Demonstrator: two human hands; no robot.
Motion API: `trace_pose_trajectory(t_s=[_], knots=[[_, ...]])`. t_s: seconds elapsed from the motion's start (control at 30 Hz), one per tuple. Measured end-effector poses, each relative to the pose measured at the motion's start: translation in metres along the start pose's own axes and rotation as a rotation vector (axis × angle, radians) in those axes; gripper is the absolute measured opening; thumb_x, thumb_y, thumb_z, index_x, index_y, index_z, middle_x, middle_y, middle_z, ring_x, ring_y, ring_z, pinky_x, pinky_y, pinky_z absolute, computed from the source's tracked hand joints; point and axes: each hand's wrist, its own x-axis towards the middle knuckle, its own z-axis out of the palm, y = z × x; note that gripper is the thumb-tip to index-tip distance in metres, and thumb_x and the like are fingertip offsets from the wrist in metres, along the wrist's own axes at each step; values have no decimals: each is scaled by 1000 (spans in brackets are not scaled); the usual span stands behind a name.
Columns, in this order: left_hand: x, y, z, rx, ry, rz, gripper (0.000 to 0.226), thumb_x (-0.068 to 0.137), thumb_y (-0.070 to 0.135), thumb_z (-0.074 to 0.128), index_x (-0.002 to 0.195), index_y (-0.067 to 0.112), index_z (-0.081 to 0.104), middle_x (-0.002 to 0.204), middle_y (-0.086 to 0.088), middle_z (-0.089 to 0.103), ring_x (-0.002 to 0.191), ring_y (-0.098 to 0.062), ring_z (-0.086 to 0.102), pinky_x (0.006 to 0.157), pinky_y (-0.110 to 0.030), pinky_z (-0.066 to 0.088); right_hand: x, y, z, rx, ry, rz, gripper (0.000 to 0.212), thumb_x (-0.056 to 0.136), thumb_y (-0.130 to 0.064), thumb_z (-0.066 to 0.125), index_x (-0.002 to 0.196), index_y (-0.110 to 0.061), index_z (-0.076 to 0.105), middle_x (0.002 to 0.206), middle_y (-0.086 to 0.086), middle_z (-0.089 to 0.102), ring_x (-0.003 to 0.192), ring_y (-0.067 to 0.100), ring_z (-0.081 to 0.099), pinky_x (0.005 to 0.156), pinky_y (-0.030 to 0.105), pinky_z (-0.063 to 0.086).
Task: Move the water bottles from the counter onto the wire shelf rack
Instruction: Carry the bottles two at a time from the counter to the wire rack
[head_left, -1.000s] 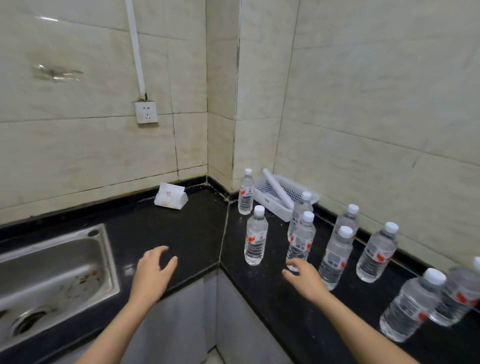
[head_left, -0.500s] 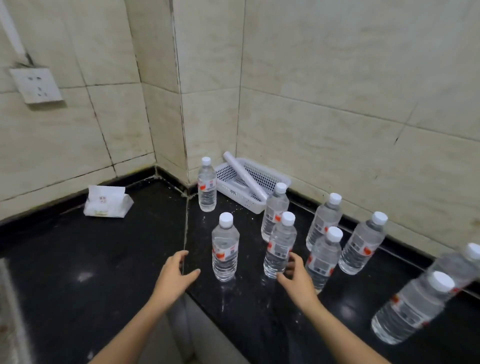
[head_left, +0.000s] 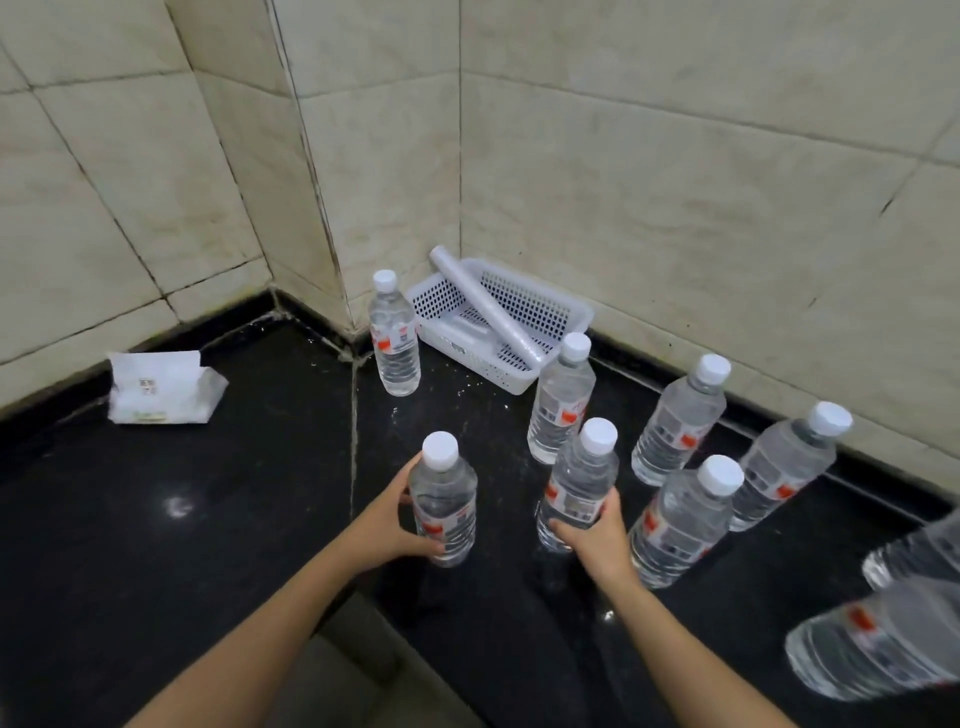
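Observation:
Several clear water bottles with white caps and red-marked labels stand on the black counter (head_left: 208, 545). My left hand (head_left: 392, 522) wraps around the nearest bottle (head_left: 444, 499), which stands upright near the counter's inner corner. My right hand (head_left: 597, 540) grips the lower part of a second bottle (head_left: 582, 480) just to the right. Other bottles stand behind and right of it: one (head_left: 561, 400), one (head_left: 680, 421), one (head_left: 680, 519) and one (head_left: 784, 465). A lone bottle (head_left: 393, 335) stands in the wall corner. No wire shelf rack is in view.
A white perforated plastic basket (head_left: 550, 306) with a rolled tube (head_left: 483, 306) in it sits against the right wall. A white tissue pack (head_left: 161, 387) lies at the left by the wall. Two more bottles (head_left: 883, 639) blur at the right edge. Tiled walls enclose the corner.
The view has swung right and closer; the sink and socket have left the frame. Both hands moved forward from hovering open and closed around two front bottles.

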Motion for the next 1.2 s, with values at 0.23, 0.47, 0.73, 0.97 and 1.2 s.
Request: trace_pose_trajectory(t_s=[0.23, 0.47, 0.73, 0.97, 1.2], knots=[[34, -1, -3, -27, -182, 33, 81, 55, -7, 74, 127, 7, 39, 95, 4, 63, 87, 4, 64, 74, -13, 49, 7, 7, 21, -115, 148, 63, 72, 50, -14, 86, 105, -22, 40, 110, 8, 61, 104, 24, 58, 91, 35, 45], [42, -10, 14, -121, -75, 67, 76, 50, 10, 76, 116, 27, 45, 102, -1, 66, 89, -2, 66, 79, -17, 51, -9, 6, 49, -100, 353, 146, 67, 52, -18, 86, 99, -22, 39, 110, 14, 60, 105, 28, 56, 90, 35, 45], [30, -19, 15, -169, 1, 33, 70, 40, 21, 79, 100, 36, 46, 108, -3, 63, 98, -19, 62, 89, -30, 49, -31, 4, 62, -27, 508, 140, 67, 53, -8, 87, 102, -17, 42, 108, 10, 61, 96, 19, 56, 86, 26, 39], [36, -33, 13, -132, -34, 56, 72, 34, 40, 73, 100, 39, 46, 109, -7, 60, 101, -23, 60, 89, -31, 46, -96, 8, 82, 29, 593, 181, 68, 56, 1, 84, 107, -15, 42, 105, 4, 59, 99, 15, 56, 89, 24, 41], [22, -22, 18, -90, 0, 53, 91, 42, 25, 83, 123, 14, 44, 121, -18, 55, 109, -35, 57, 98, -47, 45, -162, 12, 89, 34, 652, 276, 61, 59, -3, 83, 108, -16, 48, 98, -1, 61, 90, 11, 58, 72, 3, 42]])
